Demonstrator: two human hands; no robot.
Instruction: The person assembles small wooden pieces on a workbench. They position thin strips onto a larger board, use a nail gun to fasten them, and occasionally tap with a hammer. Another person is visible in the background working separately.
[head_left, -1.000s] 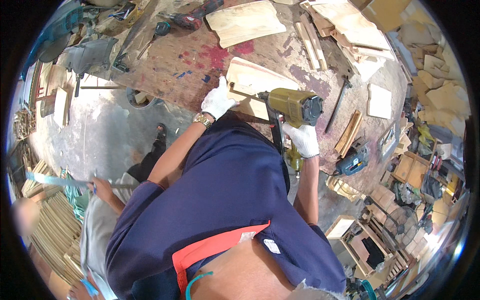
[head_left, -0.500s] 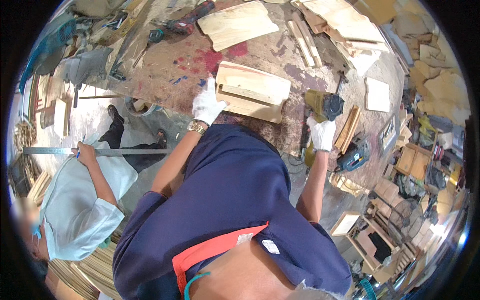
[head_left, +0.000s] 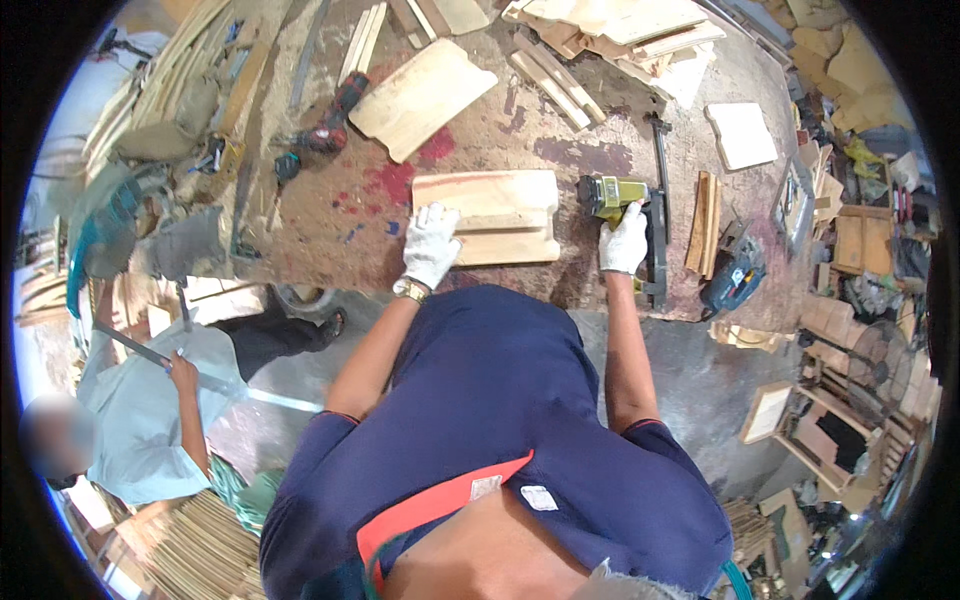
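Spread fingers [head_left: 437, 219] of the gloved left hand [head_left: 431, 247] press flat over the left end of a pale wooden board [head_left: 490, 190], laid out rather than curled around it. Directly under and rightward of them, the board lies on the tabletop [head_left: 575, 255] near its front edge, long axis running left to right, a narrow strip [head_left: 508, 220] set lengthwise on it. The gloved right hand [head_left: 624, 240] is farther off, beyond the board's right end and not touching it; its fingers look closed around the handle of an olive nail gun [head_left: 612, 194], whose head faces left toward the board. Farther right lie wooden strips [head_left: 704, 225] and a blue jigsaw [head_left: 735, 283]; beyond the board, a drill [head_left: 330, 130] and another board [head_left: 425, 100].
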